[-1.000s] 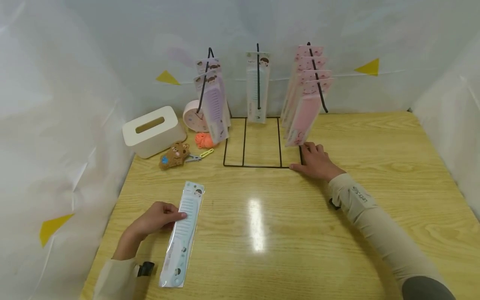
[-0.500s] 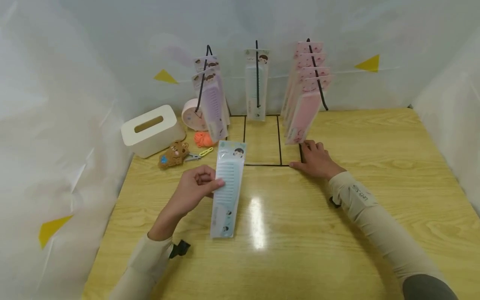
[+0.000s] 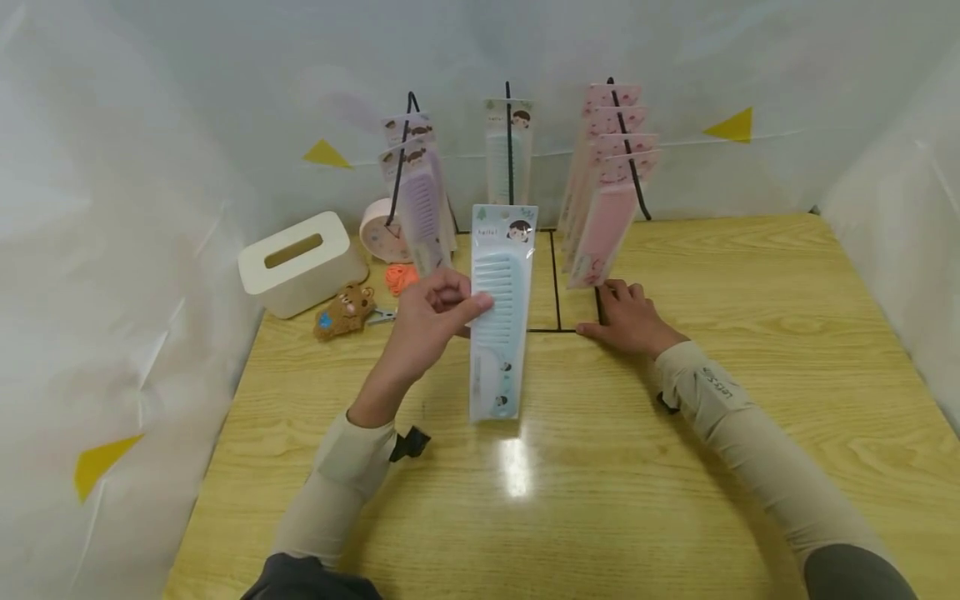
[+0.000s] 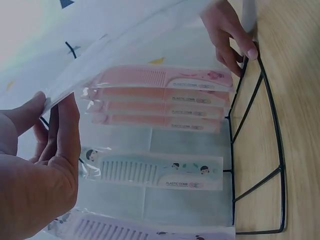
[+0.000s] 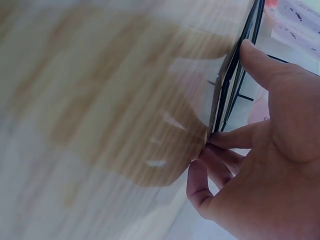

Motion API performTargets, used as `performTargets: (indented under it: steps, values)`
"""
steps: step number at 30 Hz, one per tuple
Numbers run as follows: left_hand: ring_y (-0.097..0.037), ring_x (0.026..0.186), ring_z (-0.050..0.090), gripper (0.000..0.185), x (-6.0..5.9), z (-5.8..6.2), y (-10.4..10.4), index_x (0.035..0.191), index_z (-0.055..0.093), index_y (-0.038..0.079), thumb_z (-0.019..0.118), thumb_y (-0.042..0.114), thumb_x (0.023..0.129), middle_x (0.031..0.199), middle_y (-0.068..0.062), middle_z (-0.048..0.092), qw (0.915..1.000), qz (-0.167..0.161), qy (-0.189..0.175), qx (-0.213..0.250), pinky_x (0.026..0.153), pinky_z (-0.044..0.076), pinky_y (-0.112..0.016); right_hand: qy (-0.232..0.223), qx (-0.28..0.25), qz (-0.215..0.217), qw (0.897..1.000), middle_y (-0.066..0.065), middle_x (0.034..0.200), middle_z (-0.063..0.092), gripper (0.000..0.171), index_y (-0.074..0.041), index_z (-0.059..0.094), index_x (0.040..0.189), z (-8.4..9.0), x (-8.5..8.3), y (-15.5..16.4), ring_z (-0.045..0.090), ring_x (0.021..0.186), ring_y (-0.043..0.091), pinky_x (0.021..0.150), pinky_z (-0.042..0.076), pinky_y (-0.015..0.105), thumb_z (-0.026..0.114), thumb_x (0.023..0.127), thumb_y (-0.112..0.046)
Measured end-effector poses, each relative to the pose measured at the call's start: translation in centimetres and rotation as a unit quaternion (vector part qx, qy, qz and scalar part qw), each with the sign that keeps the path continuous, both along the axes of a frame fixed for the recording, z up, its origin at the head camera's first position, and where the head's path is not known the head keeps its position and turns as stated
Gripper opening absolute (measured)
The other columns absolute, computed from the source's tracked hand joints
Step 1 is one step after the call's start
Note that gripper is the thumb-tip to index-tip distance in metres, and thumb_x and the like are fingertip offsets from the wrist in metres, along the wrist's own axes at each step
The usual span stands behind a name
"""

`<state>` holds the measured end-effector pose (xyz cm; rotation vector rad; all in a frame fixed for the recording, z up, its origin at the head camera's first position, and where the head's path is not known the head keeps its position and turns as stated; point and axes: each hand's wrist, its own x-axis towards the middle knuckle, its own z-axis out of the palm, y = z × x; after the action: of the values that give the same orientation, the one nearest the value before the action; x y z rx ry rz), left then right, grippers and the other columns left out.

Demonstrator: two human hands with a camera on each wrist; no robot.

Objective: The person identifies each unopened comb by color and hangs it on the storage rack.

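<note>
My left hand (image 3: 431, 321) pinches a light blue comb (image 3: 498, 304) in a clear packet by its left edge, thumb in front. The packet stands nearly upright before the middle hook of a black wire display rack (image 3: 557, 283). A blue packaged comb (image 4: 135, 170) hangs on that middle hook. Purple packaged combs (image 3: 422, 200) hang on the left hook, several pink packaged combs (image 3: 609, 225) on the right one. My right hand (image 3: 633, 321) grips the rack's front right base corner, thumb and fingers on the wire (image 5: 230, 75). The held packet hides part of the rack.
Left of the rack stand a white tissue box (image 3: 300, 262) and a round pink clock (image 3: 384, 233). Before them lie a brown bear plush (image 3: 345, 312), orange yarn (image 3: 401, 277) and a clip (image 3: 381, 317). White sheeting surrounds the wooden table (image 3: 600, 467).
My left hand has carried the blue comb packet up and to the right, from the table's left front to before the rack's middle hook. My right hand stays at the rack's corner.
</note>
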<state>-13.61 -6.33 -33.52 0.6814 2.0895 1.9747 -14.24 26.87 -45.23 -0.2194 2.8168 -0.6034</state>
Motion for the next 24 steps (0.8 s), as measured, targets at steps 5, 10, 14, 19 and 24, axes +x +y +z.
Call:
performTargets:
  steps: [5,10,14,19,24]
  values:
    - [-0.015,0.072,0.066,0.016,-0.5,-0.3,0.4,0.090,0.057,0.007,0.072,0.012,0.093,0.083,-0.005,0.070,1.0000,-0.004,0.001,0.006,0.063,0.061,-0.041,-0.001,0.000,0.001,1.000,0.030,0.155,0.018,0.094,0.003,0.008,0.158,0.0,0.0,0.1,0.019,0.135,0.053,0.107,0.022,0.072,0.059,0.099,-0.048]
    - [-0.018,0.073,0.068,0.017,-1.0,-0.6,1.1,0.091,0.057,0.007,0.072,0.012,0.093,0.085,-0.007,0.070,0.9998,0.000,-0.013,0.015,0.063,0.061,-0.046,0.005,-0.004,0.001,1.000,0.030,0.154,0.019,0.094,0.004,0.009,0.158,0.0,0.1,0.1,0.021,0.133,0.053,0.106,0.023,0.071,0.059,0.098,-0.049]
    - [-0.017,0.073,0.067,0.019,-2.5,-1.4,1.9,0.090,0.056,0.008,0.074,0.015,0.092,0.084,-0.006,0.070,0.9996,0.023,-0.010,0.008,0.063,0.061,-0.045,0.006,-0.004,-0.001,1.000,0.031,0.154,0.020,0.093,0.005,0.011,0.157,0.2,0.1,0.2,0.022,0.132,0.053,0.105,0.024,0.071,0.059,0.098,-0.049]
    - [-0.016,0.077,0.067,0.021,-5.3,-2.2,3.0,0.089,0.056,0.010,0.075,0.020,0.091,0.086,-0.004,0.070,0.9985,0.053,-0.012,0.008,0.065,0.061,-0.038,0.002,-0.002,0.003,1.000,0.030,0.155,0.019,0.094,0.005,0.010,0.157,0.2,0.1,0.3,0.023,0.132,0.053,0.105,0.024,0.071,0.058,0.099,-0.049]
    - [-0.016,0.081,0.066,0.021,-7.8,-2.3,4.3,0.089,0.059,0.012,0.077,0.023,0.090,0.087,-0.003,0.071,0.9959,0.086,-0.014,0.022,0.068,0.061,-0.037,0.008,-0.002,0.008,1.000,0.029,0.154,0.020,0.094,0.006,0.009,0.157,0.1,0.2,0.0,0.025,0.129,0.051,0.104,0.027,0.069,0.059,0.098,-0.049]
